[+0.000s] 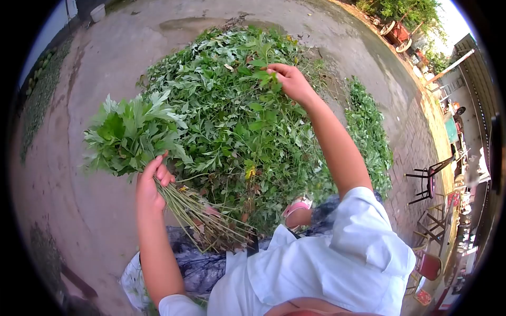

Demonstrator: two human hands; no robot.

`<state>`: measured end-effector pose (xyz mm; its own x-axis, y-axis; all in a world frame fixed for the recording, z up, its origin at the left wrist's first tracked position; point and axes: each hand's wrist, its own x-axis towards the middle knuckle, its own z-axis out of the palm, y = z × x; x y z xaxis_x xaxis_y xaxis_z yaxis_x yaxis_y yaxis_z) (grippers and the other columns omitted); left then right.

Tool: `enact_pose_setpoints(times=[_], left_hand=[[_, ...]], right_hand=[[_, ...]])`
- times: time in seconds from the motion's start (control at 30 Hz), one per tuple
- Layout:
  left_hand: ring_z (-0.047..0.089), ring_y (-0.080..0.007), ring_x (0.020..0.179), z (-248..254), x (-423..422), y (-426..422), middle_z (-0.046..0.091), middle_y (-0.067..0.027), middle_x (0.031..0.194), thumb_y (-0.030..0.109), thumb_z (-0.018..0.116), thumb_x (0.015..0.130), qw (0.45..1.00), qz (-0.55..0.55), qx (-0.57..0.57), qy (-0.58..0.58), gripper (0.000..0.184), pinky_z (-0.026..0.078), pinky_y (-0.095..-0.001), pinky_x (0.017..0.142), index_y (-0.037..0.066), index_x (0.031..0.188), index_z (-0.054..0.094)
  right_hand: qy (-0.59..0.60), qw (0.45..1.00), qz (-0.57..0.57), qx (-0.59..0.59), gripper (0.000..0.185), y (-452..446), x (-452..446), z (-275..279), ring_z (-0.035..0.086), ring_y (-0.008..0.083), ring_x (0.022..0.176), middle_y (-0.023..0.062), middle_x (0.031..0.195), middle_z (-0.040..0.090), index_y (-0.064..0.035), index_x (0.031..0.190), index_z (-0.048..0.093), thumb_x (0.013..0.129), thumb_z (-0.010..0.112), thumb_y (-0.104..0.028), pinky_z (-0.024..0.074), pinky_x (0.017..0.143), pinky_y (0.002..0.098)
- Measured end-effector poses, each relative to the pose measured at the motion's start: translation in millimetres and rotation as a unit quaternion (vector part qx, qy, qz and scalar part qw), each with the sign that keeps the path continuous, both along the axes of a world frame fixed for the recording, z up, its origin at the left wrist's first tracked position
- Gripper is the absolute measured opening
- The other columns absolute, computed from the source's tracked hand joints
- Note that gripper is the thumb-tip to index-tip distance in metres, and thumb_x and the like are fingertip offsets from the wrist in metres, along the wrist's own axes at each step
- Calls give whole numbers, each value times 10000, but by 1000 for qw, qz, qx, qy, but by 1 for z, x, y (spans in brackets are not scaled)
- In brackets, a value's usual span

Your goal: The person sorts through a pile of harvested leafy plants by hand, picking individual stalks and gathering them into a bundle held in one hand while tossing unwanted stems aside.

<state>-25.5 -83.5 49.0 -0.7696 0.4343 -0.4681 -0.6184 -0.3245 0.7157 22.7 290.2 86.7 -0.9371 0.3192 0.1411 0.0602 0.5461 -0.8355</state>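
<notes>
A thick bunch of leafy green stems point(132, 134) is gripped in my left hand point(154, 179), its leaves fanning out to the upper left and its bare stalks point(203, 218) trailing toward my lap. Over the far part of a big heap of cut leafy plants point(221, 105), my right hand point(289, 80) pinches a single leafy stem point(266, 79). That stem hangs down across the heap, and its lower end blends into the other greenery. A few yellowed leaves point(250, 171) show among the green ones.
A smaller strip of cut plants point(369, 131) lies right of the heap on the concrete ground point(110, 63). More greenery point(45, 95) is spread along the far left. Chairs point(429, 176) stand at the right, and a white bucket point(98, 13) sits at the upper left.
</notes>
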Motion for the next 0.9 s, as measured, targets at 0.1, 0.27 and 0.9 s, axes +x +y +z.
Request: enact_pose_setpoints(times=[0.1, 0.27, 0.9], left_hand=[[340, -77, 425, -2, 0, 0, 337, 45, 508, 174, 485, 829, 1000, -15, -12, 8, 228, 368, -262, 533, 13, 987, 517], [362, -90, 432, -8, -3, -7, 371, 27, 513, 153, 507, 810, 1000, 7, 0, 5, 205, 378, -266, 515, -2, 942, 535], [358, -72, 421, -12, -3, -11, 363, 46, 508, 177, 497, 826, 1000, -2, -11, 16, 219, 383, -261, 520, 13, 968, 526]], right_hand=[[-17, 996, -46, 73, 317, 15, -11, -78, 577, 222, 792, 132, 890, 606, -63, 1050, 559, 780, 541, -229, 445, 726, 304], [-96, 985, -112, 87, 261, 2, 17, -102, 571, 194, 682, 89, 752, 604, -38, 931, 580, 766, 549, -238, 448, 646, 310], [76, 956, -77, -274, 148, -11, 22, -62, 580, 123, 642, 93, 831, 597, -23, 948, 494, 867, 441, -134, 457, 564, 221]])
